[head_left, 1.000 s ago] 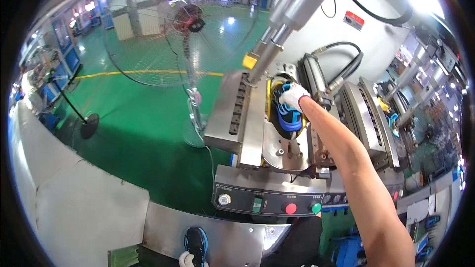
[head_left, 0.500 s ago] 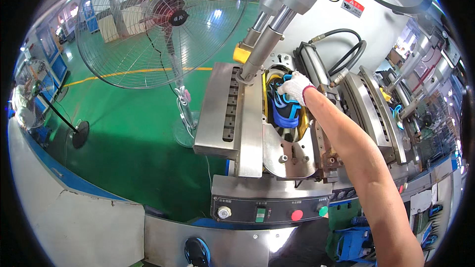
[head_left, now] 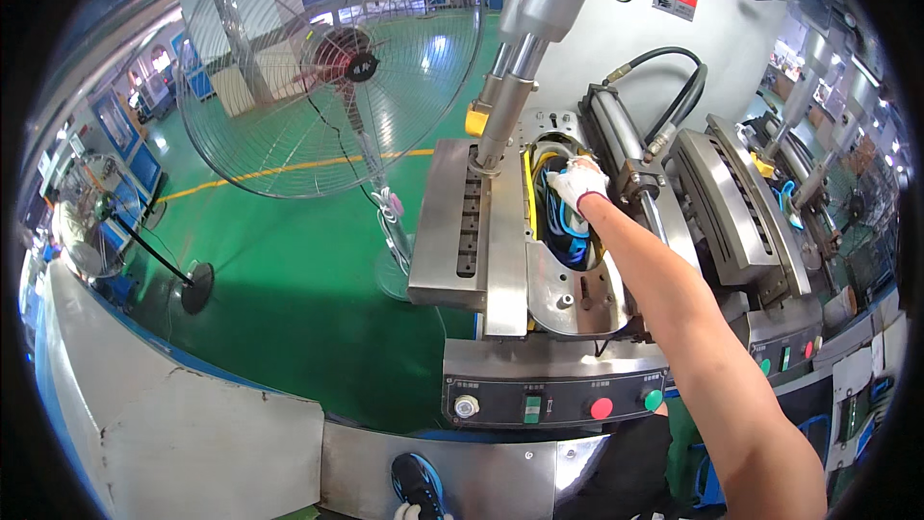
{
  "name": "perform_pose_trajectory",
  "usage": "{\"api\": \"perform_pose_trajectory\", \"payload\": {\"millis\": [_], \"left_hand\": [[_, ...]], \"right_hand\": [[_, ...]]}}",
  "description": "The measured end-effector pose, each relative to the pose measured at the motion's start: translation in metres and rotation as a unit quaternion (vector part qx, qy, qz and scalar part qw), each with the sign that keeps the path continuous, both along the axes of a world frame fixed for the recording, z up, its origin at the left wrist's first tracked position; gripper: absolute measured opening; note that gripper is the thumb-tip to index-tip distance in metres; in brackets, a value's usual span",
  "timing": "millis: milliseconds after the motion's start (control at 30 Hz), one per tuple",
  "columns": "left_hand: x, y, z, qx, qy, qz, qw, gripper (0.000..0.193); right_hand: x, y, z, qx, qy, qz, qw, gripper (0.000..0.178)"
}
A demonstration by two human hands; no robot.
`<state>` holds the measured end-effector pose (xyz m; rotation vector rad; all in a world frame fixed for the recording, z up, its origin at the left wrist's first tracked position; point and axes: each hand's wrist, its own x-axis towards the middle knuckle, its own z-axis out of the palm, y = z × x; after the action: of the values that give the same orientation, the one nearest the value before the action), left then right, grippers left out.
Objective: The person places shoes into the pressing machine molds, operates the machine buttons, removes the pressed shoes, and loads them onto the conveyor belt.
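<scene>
The press (head_left: 507, 270) is smooth, shiny metal, the glove (head_left: 582, 182) knitted cloth, the lower shoe (head_left: 414, 478) matt, the floor (head_left: 289, 260) glossy.

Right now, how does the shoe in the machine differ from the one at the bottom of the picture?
Place: the upper shoe sits in the steel machine; the lower shoe is this side of the control panel.
Hands: the gloved right hand covers part of the upper shoe; the gloved left hand is at the lower shoe's near end.
Shared: both show black with blue.
</scene>
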<state>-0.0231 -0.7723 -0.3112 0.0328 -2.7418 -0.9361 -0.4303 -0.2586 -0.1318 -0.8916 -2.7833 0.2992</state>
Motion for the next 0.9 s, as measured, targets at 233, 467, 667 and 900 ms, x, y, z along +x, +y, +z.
{"api": "perform_pose_trajectory", "payload": {"millis": [233, 467, 667, 900], "left_hand": [[0.004, 0.016, 0.004, 0.012, -0.020, 0.061, 0.998, 0.055], [-0.022, -0.047, 0.027, -0.166, 0.026, -0.309, 0.936, 0.058], [-0.058, -0.024, -0.003, -0.071, 0.029, -0.232, 0.970, 0.018], [-0.031, 0.110, 0.107, 0.142, -0.115, -0.139, 0.973, 0.041]], "right_hand": [[0.055, -0.049, 0.072, -0.106, -0.036, 0.137, 0.984, 0.088], [0.377, -0.100, 0.044, -0.077, 0.137, 0.402, 0.902, 0.084], [0.443, -0.052, -0.147, 0.151, -0.115, 0.332, 0.924, 0.086], [0.529, -0.091, -0.019, -0.324, -0.008, 0.401, 0.857, 0.109]]}}
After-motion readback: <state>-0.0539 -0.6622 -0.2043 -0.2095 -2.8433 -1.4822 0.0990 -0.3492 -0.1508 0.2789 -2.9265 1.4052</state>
